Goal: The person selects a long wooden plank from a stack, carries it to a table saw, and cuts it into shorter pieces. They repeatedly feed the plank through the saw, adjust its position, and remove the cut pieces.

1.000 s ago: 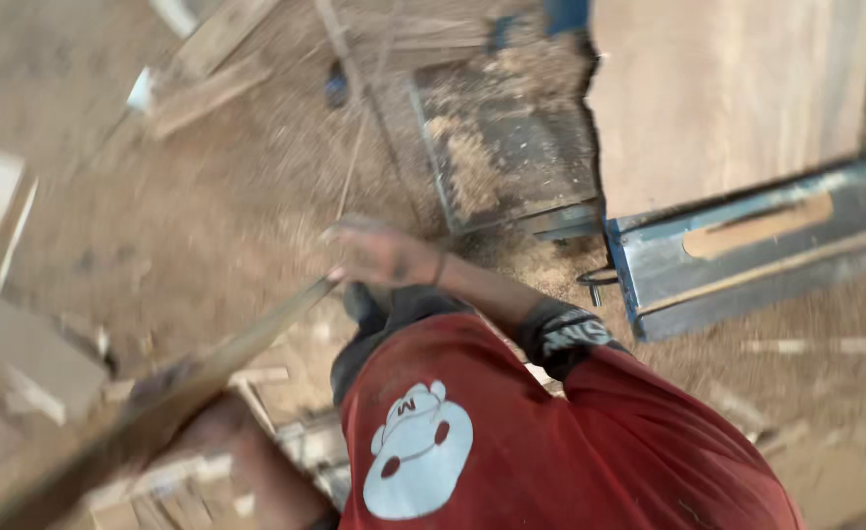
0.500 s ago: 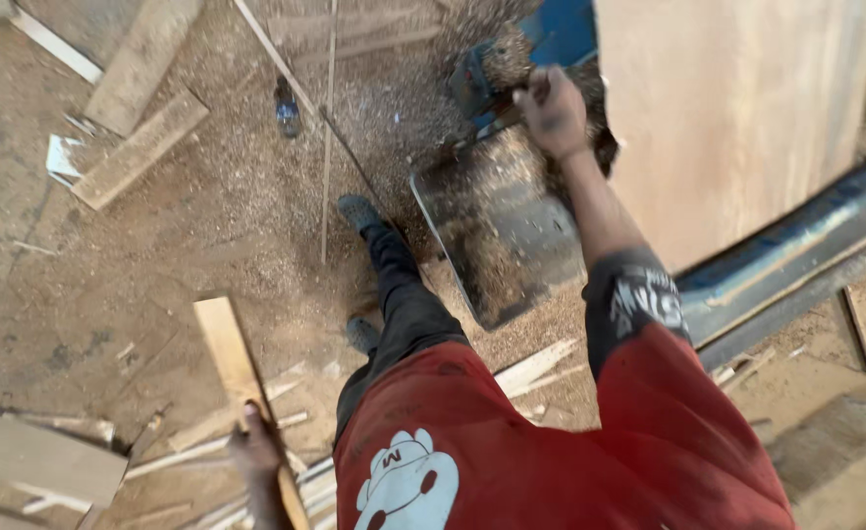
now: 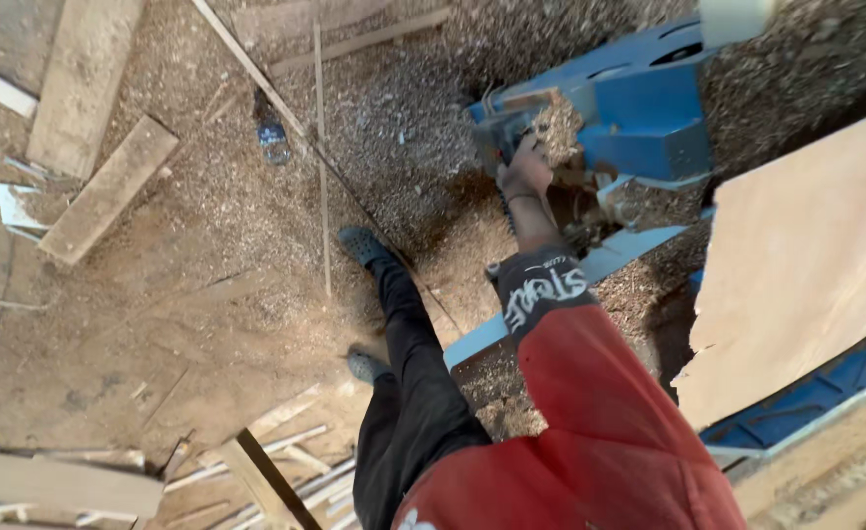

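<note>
My right hand [image 3: 525, 169] reaches forward to a blue woodworking machine [image 3: 639, 108] that is heaped with sawdust. Its fingers curl against a grey part [image 3: 497, 132] at the machine's left end, and the back of the hand hides whether they grip it. The arm wears a red sleeve with a dark printed cuff [image 3: 541, 290]. My left hand is out of the picture. A wooden strip [image 3: 256, 476] angles up at the bottom edge beside my black trouser leg [image 3: 413, 373].
Sawdust covers the floor. A large plywood sheet [image 3: 796, 275] lies on the right over a blue frame [image 3: 806, 393]. Planks [image 3: 104, 191] lie at upper left, thin strips [image 3: 320, 147] and a plastic bottle [image 3: 272, 137] ahead, and offcuts [image 3: 50, 481] at lower left.
The view has moved closer to the machine. My right hand stays at the machine's end. My left hand, which held a wooden strip at lower left, has dropped out of view.
</note>
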A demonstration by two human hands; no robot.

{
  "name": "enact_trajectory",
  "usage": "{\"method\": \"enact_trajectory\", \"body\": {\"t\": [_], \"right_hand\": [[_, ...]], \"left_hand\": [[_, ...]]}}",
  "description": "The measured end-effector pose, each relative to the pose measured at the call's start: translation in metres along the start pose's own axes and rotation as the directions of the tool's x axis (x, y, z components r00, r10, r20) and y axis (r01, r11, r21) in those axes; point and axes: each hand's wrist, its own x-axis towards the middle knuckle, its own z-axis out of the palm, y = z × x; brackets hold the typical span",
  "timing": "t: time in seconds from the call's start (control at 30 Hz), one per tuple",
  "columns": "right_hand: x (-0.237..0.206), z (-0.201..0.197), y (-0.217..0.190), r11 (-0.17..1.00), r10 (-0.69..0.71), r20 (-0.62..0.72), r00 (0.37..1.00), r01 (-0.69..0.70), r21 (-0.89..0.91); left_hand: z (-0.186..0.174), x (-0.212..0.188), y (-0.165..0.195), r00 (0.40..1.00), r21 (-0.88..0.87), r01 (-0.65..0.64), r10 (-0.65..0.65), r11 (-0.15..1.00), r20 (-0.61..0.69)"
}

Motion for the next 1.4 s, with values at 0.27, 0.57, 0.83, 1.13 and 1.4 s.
{"method": "enact_trajectory", "body": {"t": [0.27, 0.57, 0.83, 1.13, 1.4], "right_hand": [[-0.033, -0.019, -0.003, 0.988, 0.08, 0.037, 0.996, -0.084, 0.128], [-0.271, -0.044, -0.05, 0.316, -0.477, -0.227, 0.849, 0.407, 0.857], [-0.528, 0.0, 0.125, -0.38, -0.674, -0.336, 0.658, 0.081, 0.921], [-0.656, -0.004, 0.318, -0.73, -0.201, -0.395, 0.897, 0.131, 0.67], [-0.631, 0.004, 0.582, -0.845, 0.077, -0.301, 0.95, 0.222, 0.486]], "left_hand": [[-0.009, 0.014, 0.013, 0.99, -0.226, -0.14, 0.133, 0.964, -0.043], [-0.036, -0.038, 0.039, 0.764, -0.451, -0.604, 0.638, 0.657, -0.095], [-0.036, -0.13, -0.062, 0.503, -0.038, -0.864, 0.862, 0.501, -0.066], [0.001, -0.23, -0.197, 0.17, -0.091, -0.969, 0.889, 0.229, 0.425], [0.081, -0.252, -0.327, 0.12, 0.027, -0.992, 0.875, 0.121, 0.469]]}}
